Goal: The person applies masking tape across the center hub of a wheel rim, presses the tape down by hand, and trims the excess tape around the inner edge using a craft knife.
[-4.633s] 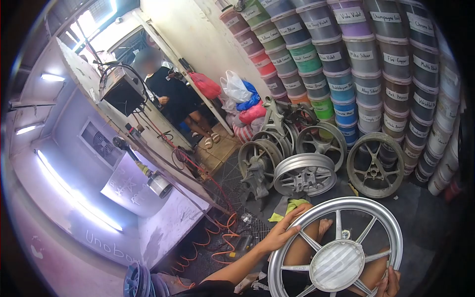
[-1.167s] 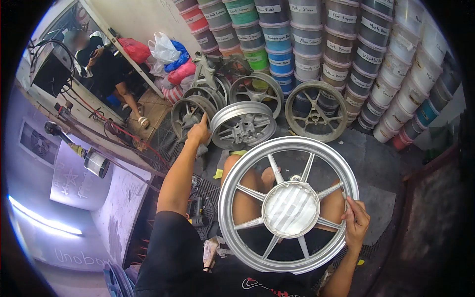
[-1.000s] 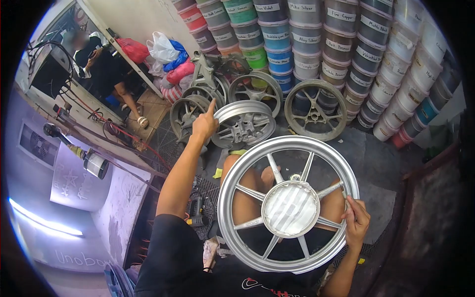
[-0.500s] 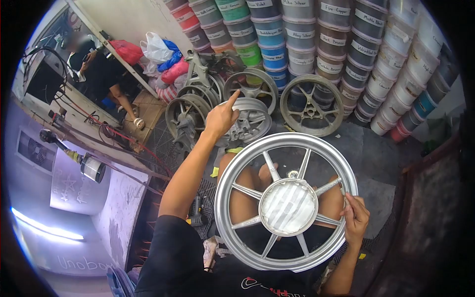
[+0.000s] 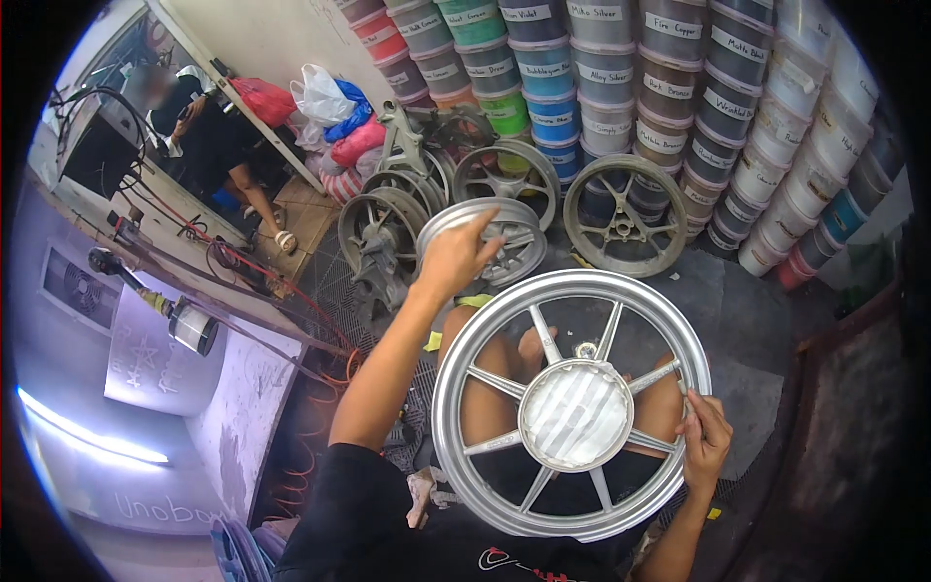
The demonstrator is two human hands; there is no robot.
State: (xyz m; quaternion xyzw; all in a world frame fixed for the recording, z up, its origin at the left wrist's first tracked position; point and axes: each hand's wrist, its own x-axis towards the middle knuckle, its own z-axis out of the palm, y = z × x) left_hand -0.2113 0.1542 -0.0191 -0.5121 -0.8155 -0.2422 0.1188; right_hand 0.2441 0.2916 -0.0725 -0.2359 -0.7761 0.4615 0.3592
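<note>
A silver spoked wheel rim [image 5: 453, 407] stands on my lap, facing me. White strips of masking tape [image 5: 577, 412] cover its round hub. My right hand [image 5: 706, 441] grips the wheel's outer edge on the right, thumb and fingers closed there; whether something small is also pinched in it I cannot make out. My left hand [image 5: 458, 257] is raised above the wheel, apart from it, with the index finger stretched out and nothing held. Behind that hand lies another silver wheel [image 5: 514, 247] on the floor, partly hidden by it.
Several dull bare wheels, one being a grey rim [image 5: 626, 262], lean farther back. Stacked labelled paint tubs [image 5: 606, 73] line the wall. At left, a lit booth [image 5: 155, 466] and a hanging tool [image 5: 184, 325] stand near my arm. Another person [image 5: 218, 160] sits beyond the doorway.
The view has shifted slightly, so everything sits a little lower and to the right. My left hand has dropped a bit, its finger tilting rightward. The right hand stays on the wheel's edge.
</note>
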